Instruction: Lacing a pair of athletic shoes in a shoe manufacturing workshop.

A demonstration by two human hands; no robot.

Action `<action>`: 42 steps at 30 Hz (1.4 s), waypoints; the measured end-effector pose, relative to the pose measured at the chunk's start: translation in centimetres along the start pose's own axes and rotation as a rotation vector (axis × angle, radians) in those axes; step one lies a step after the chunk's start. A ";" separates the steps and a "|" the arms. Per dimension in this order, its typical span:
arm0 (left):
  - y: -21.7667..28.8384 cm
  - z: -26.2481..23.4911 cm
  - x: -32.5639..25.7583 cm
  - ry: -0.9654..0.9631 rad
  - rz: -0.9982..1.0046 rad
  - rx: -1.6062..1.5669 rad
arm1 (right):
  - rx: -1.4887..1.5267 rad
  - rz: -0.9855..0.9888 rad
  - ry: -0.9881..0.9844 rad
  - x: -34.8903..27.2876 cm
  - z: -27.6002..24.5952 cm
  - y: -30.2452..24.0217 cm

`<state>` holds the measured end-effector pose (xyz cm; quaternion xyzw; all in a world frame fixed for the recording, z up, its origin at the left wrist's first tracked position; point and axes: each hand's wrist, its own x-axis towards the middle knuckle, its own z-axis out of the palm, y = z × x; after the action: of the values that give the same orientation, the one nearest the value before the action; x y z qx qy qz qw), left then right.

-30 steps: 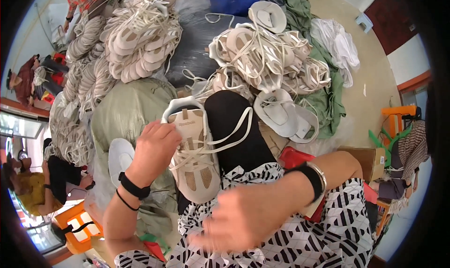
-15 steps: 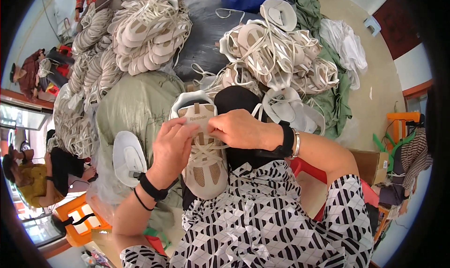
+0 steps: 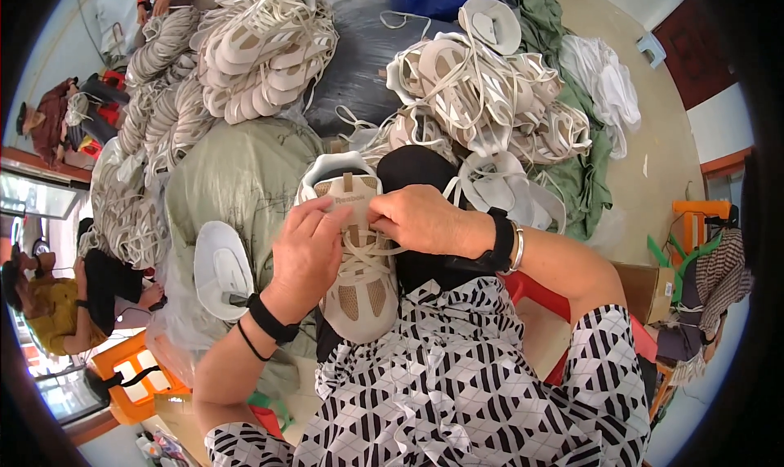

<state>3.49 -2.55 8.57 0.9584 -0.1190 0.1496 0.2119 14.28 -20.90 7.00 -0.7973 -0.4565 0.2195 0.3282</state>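
Note:
A beige and white sneaker (image 3: 357, 304) rests on my lap, toe toward me, its tongue upright and its cream shoelace (image 3: 364, 253) crossing the front. My left hand (image 3: 305, 253) lies along the shoe's left side, fingers bent and their tips over the upper eyelets at the tongue. From the right, my right hand (image 3: 429, 222) pinches at the eyelets on the other side, thumb and forefinger pressed together, apparently on the lace. What sits between the fingertips is largely hidden by the fingers. A black-covered knee (image 3: 415, 173) shows just beyond my right hand.
Piles of similar sneakers stand at far left (image 3: 265, 55) and far right (image 3: 465, 83). A white shoe-shaped insert (image 3: 222, 269) lies on a green sack (image 3: 237, 169) at left; another white insert (image 3: 498, 185) is at right. Other people sit at the left and right edges.
My fingertips have shifted slightly at the upper eyelets, the right hand's a little lower and to the right. The sneaker has barely moved. At far left, another person's hands have moved over the pile.

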 end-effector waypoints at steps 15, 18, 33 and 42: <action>0.4 0.5 0.2 0.006 -0.025 0.006 | 0.016 0.097 0.042 0.5 0.2 -0.3; 0.8 0.6 -0.1 -0.003 -0.056 -0.033 | -0.005 0.123 0.062 0.5 0.9 -0.3; -0.8 0.6 -1.2 0.023 -0.041 -0.125 | 0.042 -0.040 0.194 2.2 1.6 -0.1; -0.8 1.4 -3.0 0.076 0.025 -0.228 | 0.125 0.095 -0.077 0.8 0.0 0.6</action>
<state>1.30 -2.00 6.03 0.9203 -0.1388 0.1739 0.3218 15.04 -20.44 6.49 -0.7871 -0.4158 0.2936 0.3484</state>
